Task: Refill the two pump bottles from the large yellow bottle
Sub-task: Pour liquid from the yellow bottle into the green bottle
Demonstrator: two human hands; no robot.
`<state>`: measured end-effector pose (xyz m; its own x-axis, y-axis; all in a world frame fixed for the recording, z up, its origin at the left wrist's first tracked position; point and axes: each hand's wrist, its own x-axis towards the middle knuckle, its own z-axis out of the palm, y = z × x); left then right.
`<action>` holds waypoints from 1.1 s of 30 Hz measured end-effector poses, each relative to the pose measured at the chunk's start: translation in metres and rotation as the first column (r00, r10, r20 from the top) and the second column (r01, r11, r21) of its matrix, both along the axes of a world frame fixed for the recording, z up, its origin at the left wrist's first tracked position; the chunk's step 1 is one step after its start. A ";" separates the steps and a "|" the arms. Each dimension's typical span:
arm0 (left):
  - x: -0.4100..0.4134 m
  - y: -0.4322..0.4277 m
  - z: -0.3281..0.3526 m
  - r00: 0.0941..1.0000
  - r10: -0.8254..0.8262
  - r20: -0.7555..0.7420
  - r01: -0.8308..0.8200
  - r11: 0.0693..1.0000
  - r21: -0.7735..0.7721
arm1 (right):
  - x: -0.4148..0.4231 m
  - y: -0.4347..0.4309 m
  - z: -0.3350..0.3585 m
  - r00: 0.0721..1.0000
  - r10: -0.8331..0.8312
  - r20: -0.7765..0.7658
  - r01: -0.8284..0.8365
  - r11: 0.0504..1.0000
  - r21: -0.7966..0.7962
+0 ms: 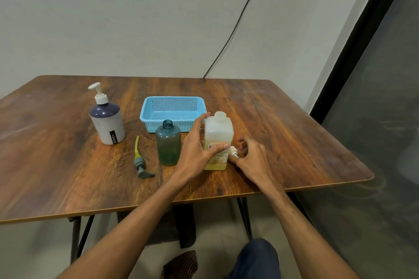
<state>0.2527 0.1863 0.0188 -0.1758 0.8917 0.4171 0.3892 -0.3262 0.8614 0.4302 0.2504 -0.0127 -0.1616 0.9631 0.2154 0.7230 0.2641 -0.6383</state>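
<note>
The large pale yellow bottle stands uncapped on the wooden table, a little liquid at its base. My left hand grips its body, thumb across the label. My right hand rests on the table just right of it, fingers curled round a small white cap. The green pump bottle stands open to the left, its grey pump head with yellow tube lying beside it. A white and navy pump bottle, pump fitted, stands further left.
A light blue plastic basket sits behind the green bottle. A black cable hangs down the wall behind the table. The table's right and front edges are close to my hands. A dark panel stands at the right.
</note>
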 end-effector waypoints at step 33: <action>-0.075 -0.027 -0.021 0.947 0.314 -0.073 -0.321 0.941 -0.107 | -0.058 -0.018 0.036 0.827 0.273 -0.492 -0.254 0.961 0.107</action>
